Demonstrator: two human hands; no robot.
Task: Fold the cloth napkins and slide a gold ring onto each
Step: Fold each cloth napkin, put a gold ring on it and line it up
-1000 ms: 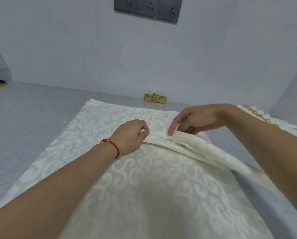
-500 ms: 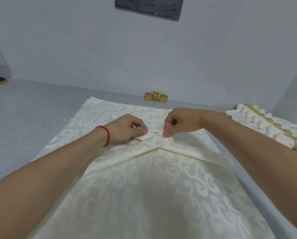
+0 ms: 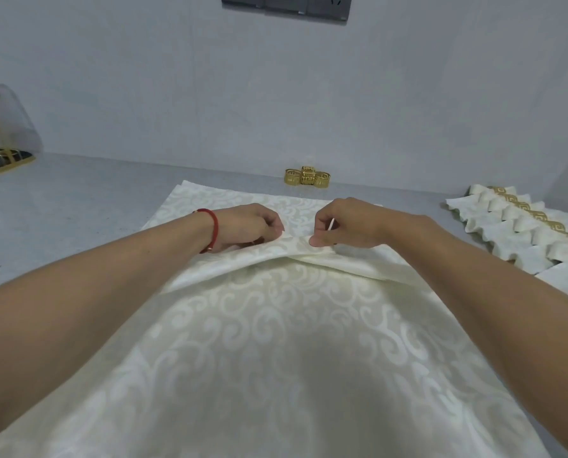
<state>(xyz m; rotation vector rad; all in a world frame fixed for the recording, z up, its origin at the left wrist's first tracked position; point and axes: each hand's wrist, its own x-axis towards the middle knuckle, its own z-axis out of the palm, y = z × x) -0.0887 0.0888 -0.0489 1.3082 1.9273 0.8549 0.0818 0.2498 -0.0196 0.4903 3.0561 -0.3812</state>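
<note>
Cream damask: the napkin point(image 3: 276, 342) lay spread on the grey worktop point(image 3: 77, 206), its far edge short of the back edge and its near part running out of view at the front edge.
Fold: a raised pleat point(image 3: 309, 256) ran side to side across the cloth's far part, so its long axis lay left to right, square to both forearms.
Left hand point(image 3: 246, 226): fingers curled down onto the pleat's left half, pinching cloth under the knuckles; a red cord sat on the wrist.
Right hand point(image 3: 345, 223): thumb and fingers closed on the pleat's right half, thumb tip pressed flat on the fold.
Key relation: the two grips sat close together at the pleat's middle, with a narrow strip of cloth between them; the cloth yet to be gathered lay on the near side of the hands, towards the person. Both hands looked equally placed for it.
Hand pose: both palms faced down, wrists low over the cloth, forearms converging from the front corners.
Gold rings point(image 3: 306, 176): a small cluster stood past the napkin's far edge, near the back edge, just beyond the hands.
Finished napkins point(image 3: 520, 229): a ringed row lay towards the right edge.
Judgement: pleating appeared under way, with the ring step not yet reached.
</note>
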